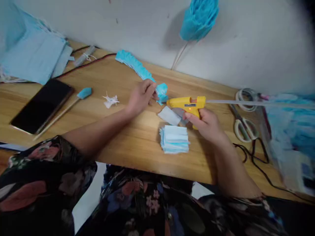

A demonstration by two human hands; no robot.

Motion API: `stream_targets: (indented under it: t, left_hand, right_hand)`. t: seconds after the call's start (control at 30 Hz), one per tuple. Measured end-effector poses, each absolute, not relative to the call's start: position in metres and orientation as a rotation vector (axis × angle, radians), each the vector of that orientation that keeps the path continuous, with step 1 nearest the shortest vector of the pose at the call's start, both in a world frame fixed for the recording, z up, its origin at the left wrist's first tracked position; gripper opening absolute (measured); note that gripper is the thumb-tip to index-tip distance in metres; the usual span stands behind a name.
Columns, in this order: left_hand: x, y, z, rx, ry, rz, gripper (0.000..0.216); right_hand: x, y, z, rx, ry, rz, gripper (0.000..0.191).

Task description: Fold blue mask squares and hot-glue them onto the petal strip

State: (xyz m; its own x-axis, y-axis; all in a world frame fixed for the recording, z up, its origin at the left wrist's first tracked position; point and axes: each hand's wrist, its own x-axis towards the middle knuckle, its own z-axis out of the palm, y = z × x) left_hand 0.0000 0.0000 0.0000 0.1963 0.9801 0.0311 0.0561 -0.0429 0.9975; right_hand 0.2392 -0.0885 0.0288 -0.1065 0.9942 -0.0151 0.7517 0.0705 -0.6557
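My right hand (205, 125) is closed round the handle of a yellow hot glue gun (187, 103), whose nozzle points left at a small blue ruffled piece (162, 92). My left hand (142, 96) pinches that blue piece at the end of a long blue ruffled strip (134, 64). A stack of cut blue fabric squares (174, 139) lies just below the gun. One loose pale square (169, 115) lies between the stack and the gun.
A black phone (41, 105) and a stick with a blue tip (73, 102) lie at the left. Folded blue fabric (31, 55) sits at the back left. Scissors (242, 124), tape rolls (244, 95) and black cords (256, 160) lie at the right. A blue pom-pom (199, 18) hangs on the wall.
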Motion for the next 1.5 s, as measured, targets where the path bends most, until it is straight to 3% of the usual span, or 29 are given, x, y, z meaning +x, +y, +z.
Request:
stream_targets:
  t: [1.5]
  left_hand:
    - [0.0000, -0.0011, 0.0039, 1.327, 1.098, 1.033, 0.022]
  right_hand:
    - [0.2414, -0.0869, 0.0302, -1.852, -1.870, 0.548, 0.043]
